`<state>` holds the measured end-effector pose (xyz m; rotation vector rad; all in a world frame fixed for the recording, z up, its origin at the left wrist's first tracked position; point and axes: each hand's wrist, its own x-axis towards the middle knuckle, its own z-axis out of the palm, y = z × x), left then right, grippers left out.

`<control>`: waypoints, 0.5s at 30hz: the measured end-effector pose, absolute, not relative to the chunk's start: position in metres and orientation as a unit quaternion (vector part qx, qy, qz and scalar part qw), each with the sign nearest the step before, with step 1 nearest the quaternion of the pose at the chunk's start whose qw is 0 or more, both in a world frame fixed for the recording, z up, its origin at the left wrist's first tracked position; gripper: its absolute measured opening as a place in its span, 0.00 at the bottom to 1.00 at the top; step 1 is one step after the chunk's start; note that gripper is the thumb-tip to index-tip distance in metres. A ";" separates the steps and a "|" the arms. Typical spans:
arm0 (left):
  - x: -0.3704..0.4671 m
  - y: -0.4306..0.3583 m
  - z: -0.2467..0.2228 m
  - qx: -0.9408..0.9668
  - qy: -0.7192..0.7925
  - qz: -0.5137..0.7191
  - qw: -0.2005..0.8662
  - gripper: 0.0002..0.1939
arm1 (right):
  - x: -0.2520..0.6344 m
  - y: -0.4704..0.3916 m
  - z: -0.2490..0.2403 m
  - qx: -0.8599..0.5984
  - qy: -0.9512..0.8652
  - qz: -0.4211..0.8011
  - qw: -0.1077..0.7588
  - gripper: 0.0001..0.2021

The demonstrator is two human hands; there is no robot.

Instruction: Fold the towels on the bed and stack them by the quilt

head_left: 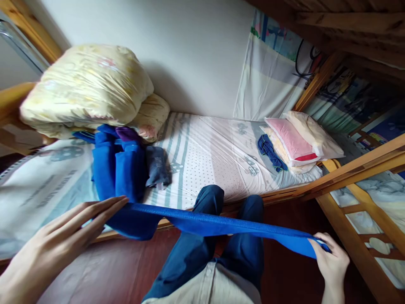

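A bright blue garment (pixel 202 221) is stretched between my two hands above my lap, its top edge drawn into a taut, nearly straight line and its lower part hanging loose. At its left end my left hand (pixel 85 221) grips the cloth, fingers together and pointing right. My right hand (pixel 332 253) pinches the other end between thumb and fingers. Just beyond my left hand, several folded blue clothes (pixel 118 164) lie on the bed. Beside them is a small dark grey-blue folded cloth (pixel 157 166). The garment's exact kind cannot be made out.
On the bed sheet (pixel 215 147), a bulky yellow quilt (pixel 88 84) sits at the left. Pink and cream pillows (pixel 294 137) are stacked at the right, next to a crumpled navy cloth (pixel 270 152). Wooden bunk rails (pixel 360 162) cross the right side, with a low upper bunk (pixel 351 25) overhead.
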<state>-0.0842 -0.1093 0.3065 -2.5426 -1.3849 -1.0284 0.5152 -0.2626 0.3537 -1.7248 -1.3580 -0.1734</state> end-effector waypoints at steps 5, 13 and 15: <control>-0.084 -0.100 0.297 -0.841 -0.422 -0.330 0.083 0.43 | 0.525 -0.262 0.360 -0.677 -0.575 -0.163 0.429 0.17; -0.061 -0.079 0.297 -0.755 -0.539 -0.350 0.129 0.10 | 0.556 -0.264 0.359 -0.679 -0.630 -0.088 0.366 0.16; -0.058 -0.078 0.298 -0.704 -0.601 -0.369 0.080 0.10 | 0.563 -0.260 0.360 -0.695 -0.617 -0.086 0.360 0.16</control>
